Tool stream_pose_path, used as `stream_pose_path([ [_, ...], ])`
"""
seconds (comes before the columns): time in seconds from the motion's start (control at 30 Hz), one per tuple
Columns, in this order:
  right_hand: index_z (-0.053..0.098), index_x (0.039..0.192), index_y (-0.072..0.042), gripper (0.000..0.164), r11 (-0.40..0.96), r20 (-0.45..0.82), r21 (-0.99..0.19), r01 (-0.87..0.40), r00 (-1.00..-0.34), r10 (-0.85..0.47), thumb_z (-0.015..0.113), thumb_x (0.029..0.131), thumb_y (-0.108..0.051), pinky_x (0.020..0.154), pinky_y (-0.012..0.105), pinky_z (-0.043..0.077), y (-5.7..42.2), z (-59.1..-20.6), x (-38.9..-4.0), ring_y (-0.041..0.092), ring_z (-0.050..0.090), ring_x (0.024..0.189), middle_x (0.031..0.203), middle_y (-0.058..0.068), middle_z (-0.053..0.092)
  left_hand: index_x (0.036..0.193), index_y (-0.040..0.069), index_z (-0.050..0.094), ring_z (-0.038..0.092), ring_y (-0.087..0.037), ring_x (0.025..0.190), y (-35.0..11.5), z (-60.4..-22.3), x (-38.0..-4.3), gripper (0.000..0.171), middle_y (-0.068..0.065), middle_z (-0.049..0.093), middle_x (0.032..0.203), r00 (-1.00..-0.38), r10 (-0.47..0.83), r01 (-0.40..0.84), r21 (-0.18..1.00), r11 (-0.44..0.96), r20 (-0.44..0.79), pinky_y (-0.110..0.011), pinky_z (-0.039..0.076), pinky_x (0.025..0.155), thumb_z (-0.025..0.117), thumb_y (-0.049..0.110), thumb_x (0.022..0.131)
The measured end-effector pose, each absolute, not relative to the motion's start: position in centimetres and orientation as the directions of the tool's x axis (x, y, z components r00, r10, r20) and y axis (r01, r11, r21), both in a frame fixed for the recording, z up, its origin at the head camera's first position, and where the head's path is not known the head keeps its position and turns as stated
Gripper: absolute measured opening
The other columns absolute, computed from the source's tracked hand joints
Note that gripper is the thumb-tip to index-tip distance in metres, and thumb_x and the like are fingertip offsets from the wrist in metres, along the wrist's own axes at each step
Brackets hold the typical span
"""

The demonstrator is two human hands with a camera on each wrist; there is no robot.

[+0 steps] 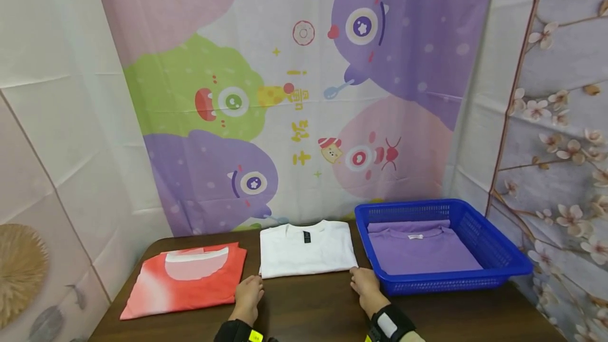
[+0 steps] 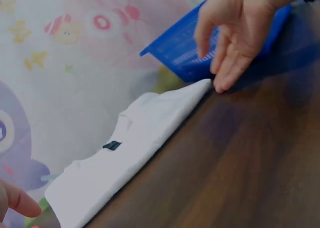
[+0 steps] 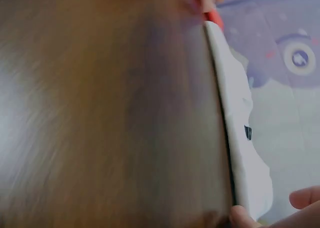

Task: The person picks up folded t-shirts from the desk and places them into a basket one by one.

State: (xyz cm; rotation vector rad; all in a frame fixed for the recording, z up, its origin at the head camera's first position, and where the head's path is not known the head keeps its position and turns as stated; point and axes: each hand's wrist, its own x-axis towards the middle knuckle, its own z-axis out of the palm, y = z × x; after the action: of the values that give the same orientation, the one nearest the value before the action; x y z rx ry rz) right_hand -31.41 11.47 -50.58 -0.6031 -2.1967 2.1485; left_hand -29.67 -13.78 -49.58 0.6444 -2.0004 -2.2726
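Note:
A folded white T-shirt with a black neck label lies in the middle of the brown table. My left hand is at its front left corner, fingers loosely bent, between it and a folded red-orange shirt. At the front right corner is my right hand, fingertips right at the edge. In the left wrist view the right hand shows relaxed, parted fingers beside the white T-shirt. The right wrist view has the right thumb at the cloth's near end.
A blue plastic basket stands on the table at the right, with a folded purple shirt inside. Behind the table hangs a cartoon-printed cloth. A flowered curtain borders the right side.

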Motion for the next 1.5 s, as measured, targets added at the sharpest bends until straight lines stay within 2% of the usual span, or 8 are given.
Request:
stream_pose_path([
  [0.13,0.026,0.141,0.022,0.058,-0.306,-0.333,-0.92,0.245,-0.901,0.278,0.044,0.091,-0.003,0.116,0.049,0.034,11.0,-51.2,-32.3,0.049,0.031,0.139,0.147,0.041,0.027,0.142,-0.021,0.022,0.033,-0.047,0.138,-14.0,-49.8,-30.6,0.058,-0.041,0.027,0.147,-0.875,-0.305,-0.296,0.913,-0.28,-0.377,-0.048,0.033,0.117,0.038,0.006,0.093],
  [0.47,0.029,0.143,0.015,0.068,-0.603,-0.387,-0.782,0.156,-0.881,0.274,0.06,0.089,-0.012,0.115,0.043,0.037,11.4,-56.0,-36.7,0.046,0.036,0.138,0.147,0.04,0.028,0.143,-0.02,0.021,0.045,-0.044,0.129,-13.5,-49.5,-32.8,0.062,-0.041,0.034,0.143,-0.822,-0.346,-0.314,0.867,-0.387,-0.452,-0.046,0.037,0.115,0.039,0.004,0.089],
  [0.57,0.028,0.143,0.016,0.067,-0.582,-0.405,-0.793,0.177,-0.868,0.287,0.058,0.09,-0.011,0.114,0.044,0.038,11.3,-55.2,-37.1,0.048,0.037,0.137,0.147,0.041,0.028,0.138,-0.02,0.032,0.062,-0.031,0.099,-13.1,-49.3,-33.3,0.057,-0.036,0.048,0.127,-0.801,-0.39,-0.292,0.866,-0.406,-0.454,-0.036,0.052,0.1,0.045,0.002,0.087],
  [0.67,0.02,0.144,0.019,0.062,-0.528,-0.412,-0.82,0.219,-0.867,0.281,0.047,0.095,-0.008,0.117,0.046,0.032,10.8,-53.0,-36.3,0.05,0.03,0.14,0.15,0.042,0.021,0.134,-0.022,0.033,0.059,-0.017,0.075,-13.1,-49.4,-33.8,0.058,-0.031,0.049,0.12,-0.795,-0.417,-0.282,0.877,-0.39,-0.441,-0.023,0.057,0.077,0.051,0.0,0.084],
  [0.83,0.016,0.144,0.021,0.056,-0.456,-0.407,-0.847,0.273,-0.885,0.226,0.036,0.099,-0.007,0.115,0.046,0.035,11.2,-52.8,-36.4,0.05,0.033,0.138,0.148,0.044,0.023,0.128,-0.027,0.037,0.064,-0.022,0.07,-13.2,-50.1,-34.3,0.054,-0.043,0.051,0.125,-0.815,-0.458,-0.262,0.93,-0.256,-0.356,-0.029,0.059,0.07,0.057,-0.003,0.084],
  [1.0,0.024,0.14,0.022,0.054,-0.406,-0.404,-0.864,0.296,-0.89,0.212,0.043,0.097,-0.004,0.103,0.043,0.049,12.2,-55.1,-37.9,0.049,0.051,0.123,0.133,0.049,0.039,0.109,-0.025,0.057,0.063,-0.013,0.053,-13.5,-51.0,-34.9,0.033,-0.029,0.069,0.078,-0.811,-0.526,-0.234,0.966,-0.109,-0.255,-0.027,0.056,0.054,0.059,-0.011,0.079],
  [1.27,0.021,0.137,0.028,0.051,-0.335,-0.4,-0.887,0.317,-0.89,0.217,0.038,0.094,0.005,0.09,0.041,0.057,11.6,-51.5,-34.6,0.03,0.069,0.082,0.129,0.048,0.045,0.111,-0.022,0.058,0.062,-0.007,0.053,-14.3,-50.9,-33.9,0.034,-0.03,0.07,0.085,-0.849,-0.489,-0.253,0.967,0.043,-0.2,-0.023,0.055,0.053,0.058,-0.006,0.082],
  [1.5,0.036,0.127,0.03,0.044,-0.208,-0.419,-0.897,0.39,-0.9,0.118,0.04,0.091,0.004,0.07,0.031,0.061,13.0,-51.1,-31.6,0.016,0.068,0.065,0.072,0.018,0.071,0.108,-0.027,0.054,0.065,-0.009,0.055,-15.7,-50.3,-30.9,0.033,-0.017,0.069,0.072,-0.915,-0.316,-0.291,0.952,0.091,-0.25,-0.027,0.058,0.057,0.057,-0.01,0.08],
])
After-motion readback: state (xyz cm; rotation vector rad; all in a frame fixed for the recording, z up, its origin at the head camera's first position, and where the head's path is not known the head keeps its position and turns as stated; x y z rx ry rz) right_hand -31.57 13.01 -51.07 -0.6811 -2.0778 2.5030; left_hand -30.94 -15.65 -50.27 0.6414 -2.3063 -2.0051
